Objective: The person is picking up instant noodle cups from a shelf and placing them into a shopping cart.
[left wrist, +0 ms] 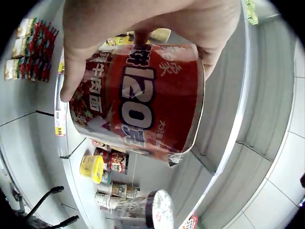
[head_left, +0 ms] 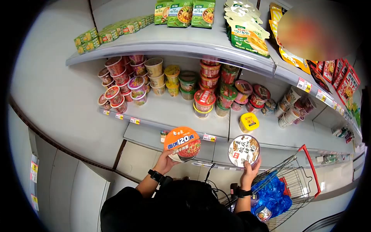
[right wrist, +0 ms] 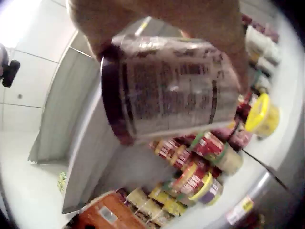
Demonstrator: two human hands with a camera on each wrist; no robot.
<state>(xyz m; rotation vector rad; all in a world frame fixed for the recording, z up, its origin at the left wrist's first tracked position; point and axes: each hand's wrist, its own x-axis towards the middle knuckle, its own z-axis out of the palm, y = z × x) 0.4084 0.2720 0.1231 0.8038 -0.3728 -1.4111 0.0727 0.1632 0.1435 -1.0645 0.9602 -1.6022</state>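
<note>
Side print [right wrist: 171,90] on white-lidded tub [head_left: 244,150] illegibly blurry

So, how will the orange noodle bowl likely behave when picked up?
The orange noodle bowl is probably light, since the left hand alone holds it. Its shiny surface may be slippery. Its round side might roll if tipped.

The round orange noodle bowl [head_left: 182,144] looks super glossy, like clear plastic film; the round white-topped cup [head_left: 244,150] is shiny too. Crinkly blue plastic bag [head_left: 272,195], matt black cloth sleeve [head_left: 125,208].
</note>
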